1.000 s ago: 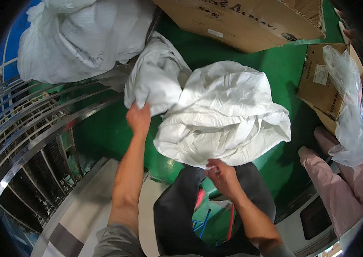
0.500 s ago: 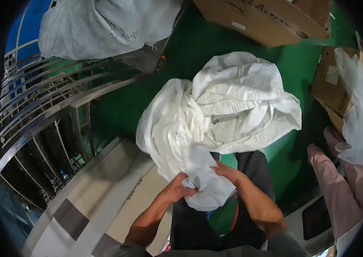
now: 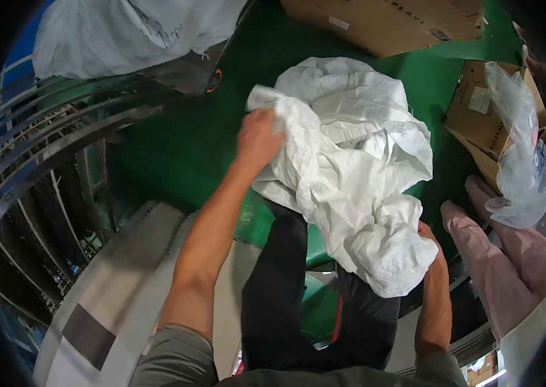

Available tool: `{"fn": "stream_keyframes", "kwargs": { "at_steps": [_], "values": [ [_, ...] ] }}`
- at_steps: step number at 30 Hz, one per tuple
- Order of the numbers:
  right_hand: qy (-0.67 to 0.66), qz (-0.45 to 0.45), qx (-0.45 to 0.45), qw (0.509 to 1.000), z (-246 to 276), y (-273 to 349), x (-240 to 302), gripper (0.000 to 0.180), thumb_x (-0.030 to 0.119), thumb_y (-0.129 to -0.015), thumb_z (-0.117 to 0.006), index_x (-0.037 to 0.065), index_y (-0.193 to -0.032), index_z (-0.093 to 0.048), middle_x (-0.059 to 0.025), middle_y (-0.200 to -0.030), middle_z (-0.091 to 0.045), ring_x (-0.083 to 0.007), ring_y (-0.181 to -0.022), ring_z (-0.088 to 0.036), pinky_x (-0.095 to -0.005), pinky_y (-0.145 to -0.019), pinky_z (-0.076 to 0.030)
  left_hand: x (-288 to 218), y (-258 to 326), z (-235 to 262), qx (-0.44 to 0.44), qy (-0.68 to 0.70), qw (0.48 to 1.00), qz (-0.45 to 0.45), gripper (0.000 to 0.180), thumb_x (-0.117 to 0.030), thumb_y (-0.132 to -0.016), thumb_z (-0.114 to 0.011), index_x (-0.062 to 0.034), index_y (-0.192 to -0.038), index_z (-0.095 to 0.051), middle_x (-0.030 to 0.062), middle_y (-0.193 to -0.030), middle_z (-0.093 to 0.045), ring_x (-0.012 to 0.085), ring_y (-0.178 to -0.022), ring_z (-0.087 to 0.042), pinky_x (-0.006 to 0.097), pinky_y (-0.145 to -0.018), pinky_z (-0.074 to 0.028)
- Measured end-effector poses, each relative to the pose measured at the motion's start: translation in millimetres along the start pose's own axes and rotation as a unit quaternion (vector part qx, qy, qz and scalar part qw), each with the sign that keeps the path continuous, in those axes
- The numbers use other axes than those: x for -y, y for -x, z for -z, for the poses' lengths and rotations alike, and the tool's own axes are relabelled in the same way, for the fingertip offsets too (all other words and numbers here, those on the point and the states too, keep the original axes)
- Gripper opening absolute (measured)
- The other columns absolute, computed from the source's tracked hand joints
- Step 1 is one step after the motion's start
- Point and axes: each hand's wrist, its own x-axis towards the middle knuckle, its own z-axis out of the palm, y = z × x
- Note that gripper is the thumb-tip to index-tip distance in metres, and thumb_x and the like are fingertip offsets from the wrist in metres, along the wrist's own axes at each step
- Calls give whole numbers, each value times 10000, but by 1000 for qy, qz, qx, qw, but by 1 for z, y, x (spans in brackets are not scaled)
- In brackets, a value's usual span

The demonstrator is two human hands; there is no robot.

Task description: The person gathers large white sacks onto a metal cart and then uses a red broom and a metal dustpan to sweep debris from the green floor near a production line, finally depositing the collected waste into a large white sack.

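Note:
A large white woven sack [image 3: 350,168], crumpled and slack, spreads from over my legs out across the green floor. My left hand [image 3: 259,140] reaches forward and is closed on a fold of the sack along its left side; its outline is slightly blurred. On the near right, my right hand [image 3: 429,240] sits at the edge of a bunched part of the sack and is closed on it. Most of its fingers are hidden behind the white cloth.
Metal racks with curved-looking bars [image 3: 47,148] stand at left, below another full white sack [image 3: 131,39]. Cardboard boxes [image 3: 382,26] lie at the back, and an open carton [image 3: 479,106] with a clear plastic bag [image 3: 515,148] is at right. A person's pink-trousered legs [image 3: 505,258] are near right.
My hands have moved apart from the bunched end of the sack. The left went forward and left with a fold; the right shifted right, carrying the bunched part with it.

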Motion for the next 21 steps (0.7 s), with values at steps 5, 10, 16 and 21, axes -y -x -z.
{"fn": "stream_keyframes", "kwargs": {
  "at_steps": [5, 10, 16, 21],
  "values": [
    [58, -24, -35, 997, 5, 10, 0, 370, 1, -800, -613, -34, -1167, -580, -111, -1074, -648, -205, -926, -644, -334, -833, -515, -68, -71, -71, -145, 124, 971, -144, 486, -85, -715, -658, -18, -1181, -539, 184, -1258, -503, 353, -1201, -444, 382, -997, -400],
    [80, 37, -126, 988, -3, 32, 17, 363, 20, -821, -606, -37, -1177, -567, -124, -1071, -648, -201, -918, -643, -331, -827, -516, -117, -78, -81, 240, -14, 971, -8, 458, -321, -765, -715, -57, -1130, -633, 154, -1123, -625, 270, -1061, -596, 339, -885, -485],
    [232, 75, -130, 961, 13, 36, 8, 460, 83, -788, -635, -47, -1218, -541, -101, -1071, -644, -182, -941, -600, -292, -856, -450, -97, -66, -145, 92, -116, 986, 78, 173, -149, -819, -550, -111, -887, -705, 108, -947, -686, 260, -891, -662, 393, -706, -521],
    [-6, 216, -174, 961, 21, 48, -2, 445, 175, -900, -566, -36, -1283, -484, -145, -1188, -588, -227, -998, -614, -357, -878, -493, -4, -48, -76, 10, 75, 994, 78, 190, -137, -814, -513, -52, -898, -660, 147, -900, -677, 305, -850, -655, 417, -715, -506]
  ]
}}
